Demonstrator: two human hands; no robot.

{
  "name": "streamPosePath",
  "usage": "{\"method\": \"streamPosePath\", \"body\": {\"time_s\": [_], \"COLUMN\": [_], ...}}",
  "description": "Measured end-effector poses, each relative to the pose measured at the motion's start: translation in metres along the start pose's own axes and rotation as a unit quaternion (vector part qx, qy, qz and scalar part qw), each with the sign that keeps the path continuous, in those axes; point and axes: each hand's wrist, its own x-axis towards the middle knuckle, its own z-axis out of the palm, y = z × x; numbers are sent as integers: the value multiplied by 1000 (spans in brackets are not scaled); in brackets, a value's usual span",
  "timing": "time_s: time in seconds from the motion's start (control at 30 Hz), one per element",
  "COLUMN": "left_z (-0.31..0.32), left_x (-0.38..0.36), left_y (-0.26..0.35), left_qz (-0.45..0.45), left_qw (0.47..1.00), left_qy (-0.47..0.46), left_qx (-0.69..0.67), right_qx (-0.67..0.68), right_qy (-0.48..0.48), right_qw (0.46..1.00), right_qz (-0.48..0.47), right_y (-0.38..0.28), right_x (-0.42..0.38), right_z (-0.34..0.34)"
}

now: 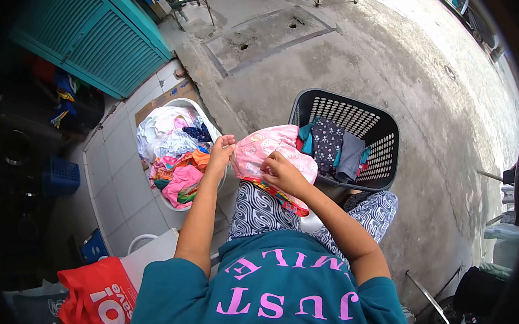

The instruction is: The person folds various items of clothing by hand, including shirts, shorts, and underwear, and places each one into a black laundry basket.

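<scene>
From afar I see a black perforated plastic basket [357, 117] of folded clothes [327, 142] at right and a white rounded tub [209, 121] of heaped laundry [177, 151] at left. Between them, a pink printed cloth [272, 144] lies over the lap. The left hand [221, 152] pinches its left edge; the right hand [282, 173] curls on it, pinching or not, I can't tell.

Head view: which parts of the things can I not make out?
In the head view:
Pink cloth: part covered by the right hand.
Black basket: floor beneath the folded clothes hiding it.
White tub: bottom, hidden by piled laundry.
Red bag: cut off by the bottom edge.
</scene>
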Motion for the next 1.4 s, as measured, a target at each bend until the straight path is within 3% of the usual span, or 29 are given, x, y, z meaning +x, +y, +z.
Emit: {"method": "streamPosePath", "body": {"time_s": [0.03, 0.1, 0.17, 0.23, 0.33, 0.4, 0.5, 0.57, 0.6, 0.7, 0.77, 0.8, 0.9, 0.93, 1.03, 1.2, 1.4], "left_z": [2, 6, 17, 31, 46, 62, 80, 81, 81, 76, 70, 68, 66, 67, 73, 76, 77], "left_x": [-4, -15, -34, -66, -110, -125, -134, -130, -126, -118, -114, -116, -113, -112, -117, -125, -125], "left_y": [3, 10, 20, 35, 44, 45, 29, 22, 21, 19, 22, 28, 25, 18, 6, 3, 2], "left_qz": [-2, 203, 216, 264, 412, 546, 532, 529, 528, 501, 496, 486, 463, 487, 511, 496, 498], "left_qw": [1000, 969, 970, 964, 889, 798, 776, 748, 713, 689, 684, 689, 687, 676, 665, 679, 673], "left_qy": [-1, 96, 86, 15, -49, -119, -189, -227, -258, -277, -290, -291, -308, -289, -245, -210, -207], "left_qx": [0, 107, 69, 17, 192, 226, 281, 331, 383, 444, 450, 452, 467, 471, 487, 499, 507], "right_qx": [-12, -24, -71, -113, -232, -229, -206, 26, 86, 191, 396, 421, 383, 275, 27, 15, -81], "right_qy": [46, 94, 98, 115, 88, 60, 16, -54, -57, -51, -98, -82, -70, -71, -94, -105, 7], "right_qw": [999, 994, 990, 982, 954, 959, 970, 998, 994, 976, 893, 882, 902, 949, 995, 994, 995], "right_qz": [-24, -46, -76, -96, -169, -157, -127, -1, 38, 90, 187, 194, 187, 138, -2, -20, -63], "right_y": [-3, -7, -10, -12, -9, -4, 8, 15, 17, 23, 26, 25, 17, 13, 10, 17, 14], "right_x": [-4, -10, -16, -17, -13, -7, 6, 15, 17, 19, 17, 15, 16, 14, 15, 19, 14], "right_z": [6, 10, 11, 14, 16, 16, 7, 0, -8, -16, -20, -21, -21, -20, -6, 1, 7]}}
